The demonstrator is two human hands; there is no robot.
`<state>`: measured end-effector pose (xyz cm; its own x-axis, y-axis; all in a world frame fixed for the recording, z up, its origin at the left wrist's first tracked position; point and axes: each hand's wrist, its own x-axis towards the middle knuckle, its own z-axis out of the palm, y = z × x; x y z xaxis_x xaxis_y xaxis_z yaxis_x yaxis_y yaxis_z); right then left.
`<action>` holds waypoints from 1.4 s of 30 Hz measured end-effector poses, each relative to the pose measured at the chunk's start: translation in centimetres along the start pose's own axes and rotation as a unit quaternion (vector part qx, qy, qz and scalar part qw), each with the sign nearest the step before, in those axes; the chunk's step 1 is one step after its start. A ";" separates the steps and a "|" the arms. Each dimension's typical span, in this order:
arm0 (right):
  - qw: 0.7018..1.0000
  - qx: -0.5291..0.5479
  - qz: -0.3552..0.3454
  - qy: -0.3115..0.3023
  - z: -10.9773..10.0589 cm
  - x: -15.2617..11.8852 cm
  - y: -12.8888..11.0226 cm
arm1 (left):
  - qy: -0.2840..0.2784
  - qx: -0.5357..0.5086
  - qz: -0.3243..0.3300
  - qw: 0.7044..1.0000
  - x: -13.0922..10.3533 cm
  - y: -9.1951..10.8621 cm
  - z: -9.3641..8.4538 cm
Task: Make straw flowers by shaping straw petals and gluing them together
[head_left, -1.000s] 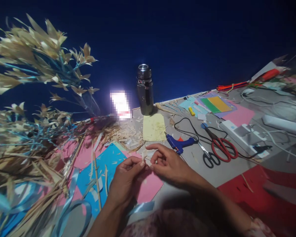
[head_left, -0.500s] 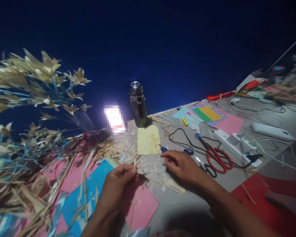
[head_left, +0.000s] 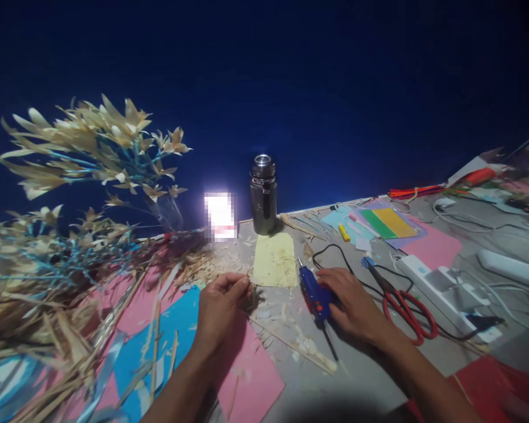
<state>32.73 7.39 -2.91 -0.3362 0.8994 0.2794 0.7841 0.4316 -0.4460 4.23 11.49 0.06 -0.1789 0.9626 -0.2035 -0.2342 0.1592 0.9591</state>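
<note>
Right hand (head_left: 352, 302) grasping blue plastic glue gun (head_left: 314, 292), lower centre, my left hand (head_left: 223, 301) pinched, contents unclear.

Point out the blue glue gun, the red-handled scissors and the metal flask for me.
Blue glue gun (head_left: 312, 290): head view, on its body.
Red-handled scissors (head_left: 391, 289): head view, where blades meet handles.
Metal flask (head_left: 261, 207): head view, on its side.
</note>
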 end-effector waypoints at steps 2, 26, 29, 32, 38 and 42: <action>0.994 0.109 -0.029 0.014 -0.5 -0.1 -0.7 | 0.005 0.000 0.005 1.000 -0.2 0.0 0.2; 0.982 0.150 -0.116 0.012 2.9 0.2 -4.0 | 0.002 -0.103 -0.063 0.993 -1.8 0.9 1.4; 0.985 0.129 -0.117 -0.005 2.8 0.4 -4.0 | -0.007 -0.107 -0.061 0.992 -1.8 0.7 1.2; 0.987 0.117 -0.106 -0.005 2.6 0.5 -3.8 | -0.011 -0.109 -0.069 0.992 -1.6 0.6 0.9; 0.978 0.159 -0.135 0.024 2.0 0.5 -4.3 | -0.011 -0.108 -0.070 0.992 -1.6 0.7 0.8; 0.983 0.136 -0.122 0.009 2.0 0.7 -4.7 | -0.010 -0.121 -0.078 0.990 -1.8 0.9 1.0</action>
<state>27.78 6.18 -2.33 -0.4859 0.7666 0.4198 0.5125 0.6389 -0.5737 5.33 10.15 1.51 -0.1032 0.9349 -0.3395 -0.4797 0.2522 0.8404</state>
